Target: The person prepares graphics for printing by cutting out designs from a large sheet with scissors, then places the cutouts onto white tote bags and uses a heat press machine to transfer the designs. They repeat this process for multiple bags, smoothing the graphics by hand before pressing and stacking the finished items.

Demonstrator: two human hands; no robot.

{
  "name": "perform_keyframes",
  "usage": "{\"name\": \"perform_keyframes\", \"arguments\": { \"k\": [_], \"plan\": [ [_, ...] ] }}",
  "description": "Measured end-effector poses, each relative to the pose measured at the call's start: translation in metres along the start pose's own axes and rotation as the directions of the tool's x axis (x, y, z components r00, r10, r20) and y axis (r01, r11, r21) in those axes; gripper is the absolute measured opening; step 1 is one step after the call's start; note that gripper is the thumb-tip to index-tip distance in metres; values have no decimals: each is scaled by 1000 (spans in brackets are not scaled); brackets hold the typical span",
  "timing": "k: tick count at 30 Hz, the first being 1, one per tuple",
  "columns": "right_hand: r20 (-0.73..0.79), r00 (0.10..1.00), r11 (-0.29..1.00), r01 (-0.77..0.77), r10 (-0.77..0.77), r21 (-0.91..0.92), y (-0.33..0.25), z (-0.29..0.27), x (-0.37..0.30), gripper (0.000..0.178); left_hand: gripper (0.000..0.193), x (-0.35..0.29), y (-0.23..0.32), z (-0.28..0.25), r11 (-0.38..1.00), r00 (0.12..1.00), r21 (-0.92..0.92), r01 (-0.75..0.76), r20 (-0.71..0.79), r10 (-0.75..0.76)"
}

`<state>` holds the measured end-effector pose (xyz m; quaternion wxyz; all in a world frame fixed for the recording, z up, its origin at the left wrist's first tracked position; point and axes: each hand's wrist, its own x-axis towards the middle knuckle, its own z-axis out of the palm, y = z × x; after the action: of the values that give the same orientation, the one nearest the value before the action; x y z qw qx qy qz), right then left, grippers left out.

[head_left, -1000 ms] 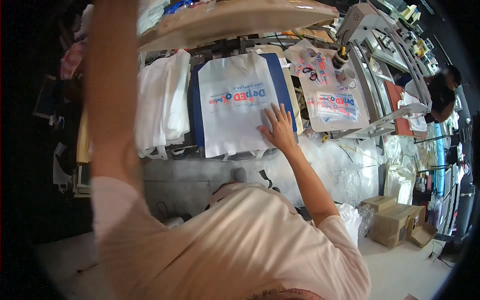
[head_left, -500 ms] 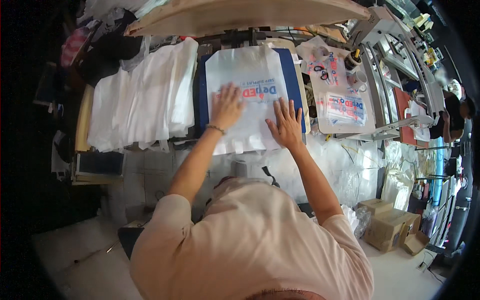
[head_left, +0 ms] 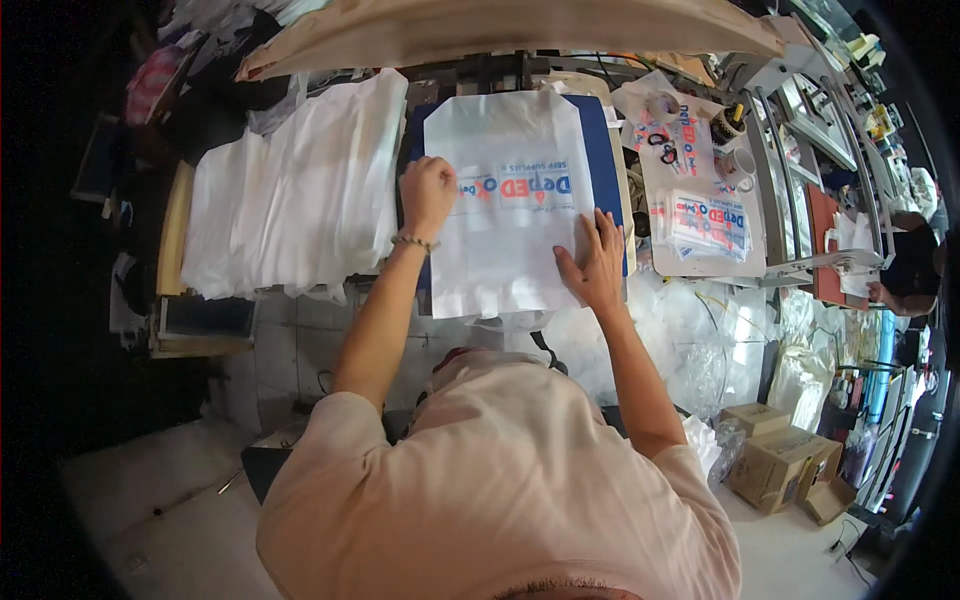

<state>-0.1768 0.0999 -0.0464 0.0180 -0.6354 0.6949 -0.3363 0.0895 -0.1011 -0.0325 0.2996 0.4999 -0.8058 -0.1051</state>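
Note:
A white plastic bag (head_left: pixel 510 255) with blue and red print lies flat on a dark blue board (head_left: pixel 605 150) in front of me. My left hand (head_left: pixel 430 195) is at the bag's left edge, its fingers curled in; whether they pinch the edge is hidden. A beaded bracelet (head_left: pixel 415 242) circles that wrist. My right hand (head_left: pixel 600 262) rests on the bag's right edge with thumb and fingers spread. To the left, a row of overlapping white bags (head_left: pixel 290 190) lies spread out.
A wooden-edged frame (head_left: pixel 510 35) hangs over the board's far side. On the right, a pale board (head_left: pixel 700 265) bears printed bags (head_left: pixel 710 225), black scissors (head_left: pixel 662 148) and a white mug (head_left: pixel 737 165). Farther right are metal rails and another person (head_left: pixel 910 255). Cardboard boxes (head_left: pixel 780 460) stand on the floor.
My left hand has left the print, moved to the bag's left edge and curled its fingers. My right hand stays at the right edge. The view has shifted slightly.

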Motion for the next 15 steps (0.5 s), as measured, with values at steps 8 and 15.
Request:
{"name": "perform_keyframes", "arguments": {
  "k": [8,15],
  "plan": [
    [0,1000,1000,-14,14,-10,-3,-6,4,63,12,-39,71,7,883,902,-187,-430,-130,412],
    [4,1000,1000,-3,3,19,-5,-9,5,60,4,-19,70,-2,958,969,-252,-135,-234,75]
  ]
}}
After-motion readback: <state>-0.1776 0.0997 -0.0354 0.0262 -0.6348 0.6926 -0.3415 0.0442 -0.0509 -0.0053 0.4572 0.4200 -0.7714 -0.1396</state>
